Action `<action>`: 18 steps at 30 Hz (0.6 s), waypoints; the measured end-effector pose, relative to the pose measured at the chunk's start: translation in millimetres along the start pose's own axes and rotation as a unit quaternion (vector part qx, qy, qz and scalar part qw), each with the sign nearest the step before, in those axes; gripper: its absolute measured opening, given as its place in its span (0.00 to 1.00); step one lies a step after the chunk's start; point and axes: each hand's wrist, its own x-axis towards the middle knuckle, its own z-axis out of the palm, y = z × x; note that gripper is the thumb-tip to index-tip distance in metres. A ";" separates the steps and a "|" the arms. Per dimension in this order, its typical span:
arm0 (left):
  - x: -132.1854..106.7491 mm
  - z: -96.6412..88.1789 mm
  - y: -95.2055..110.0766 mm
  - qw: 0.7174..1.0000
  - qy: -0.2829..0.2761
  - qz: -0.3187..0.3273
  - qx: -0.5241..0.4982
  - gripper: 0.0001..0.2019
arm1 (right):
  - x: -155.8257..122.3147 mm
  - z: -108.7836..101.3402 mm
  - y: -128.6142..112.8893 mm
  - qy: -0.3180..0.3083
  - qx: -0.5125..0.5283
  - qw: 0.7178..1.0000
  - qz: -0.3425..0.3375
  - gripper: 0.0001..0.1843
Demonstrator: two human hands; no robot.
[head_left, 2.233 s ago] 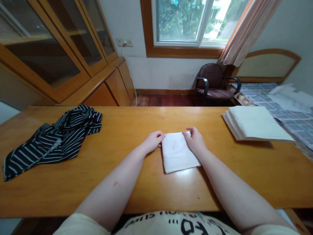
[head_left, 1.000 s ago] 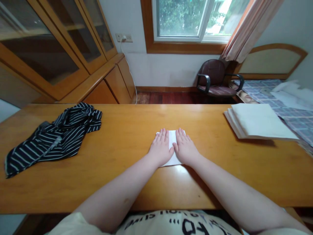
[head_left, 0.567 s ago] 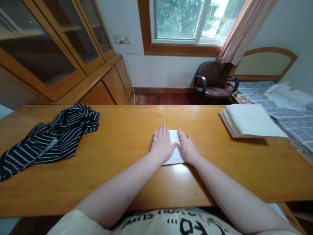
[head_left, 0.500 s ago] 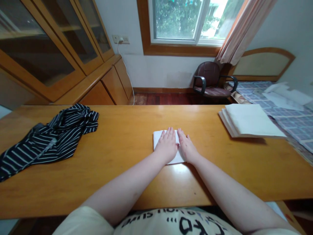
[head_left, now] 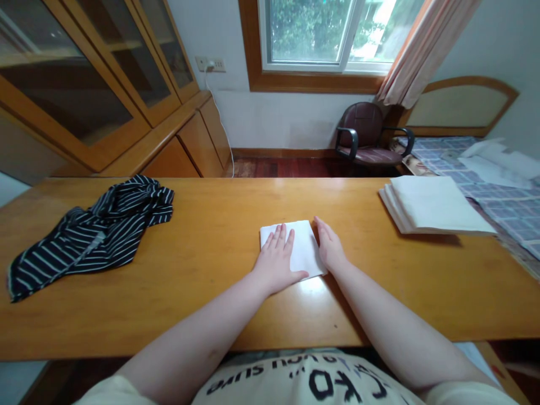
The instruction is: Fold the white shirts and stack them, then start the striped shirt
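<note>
A small folded white cloth (head_left: pixel 302 247) lies in the middle of the wooden table (head_left: pixel 211 270). My left hand (head_left: pixel 275 260) rests flat on its left half, fingers stretched out and slightly apart. My right hand (head_left: pixel 329 247) lies along the cloth's right edge with fingers extended, touching the edge and the table. Neither hand grips anything.
A crumpled black-and-white striped garment (head_left: pixel 90 233) lies at the table's left. A stack of folded white cloths (head_left: pixel 434 212) sits at the far right. Beyond the table are a wooden cabinet (head_left: pixel 105 95), a dark armchair (head_left: pixel 367 138) and a bed (head_left: pixel 485 185).
The cloth went from a larger fold held at its far corners to a smaller one. Both hands pressed flat on it; now they have slid apart, the right to the cloth's edge.
</note>
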 end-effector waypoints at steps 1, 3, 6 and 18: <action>0.6 0.4 0.1 1.000 0.002 0.000 -0.004 0.57 | -0.3 -1.5 -1.5 0.028 0.029 0.999 -0.006 0.33; 1.5 1.1 -0.2 1.000 0.004 0.004 -0.012 0.57 | -4.4 -3.0 -8.9 0.010 0.015 0.998 -0.062 0.32; 1.2 1.5 -0.8 1.000 0.012 0.016 -0.023 0.56 | -15.7 0.7 -24.5 -0.148 -0.148 0.968 -0.141 0.31; -4.1 1.4 -27.2 0.971 0.011 -0.237 -0.004 0.62 | -23.7 4.0 -24.3 -0.163 -0.412 0.896 -0.016 0.40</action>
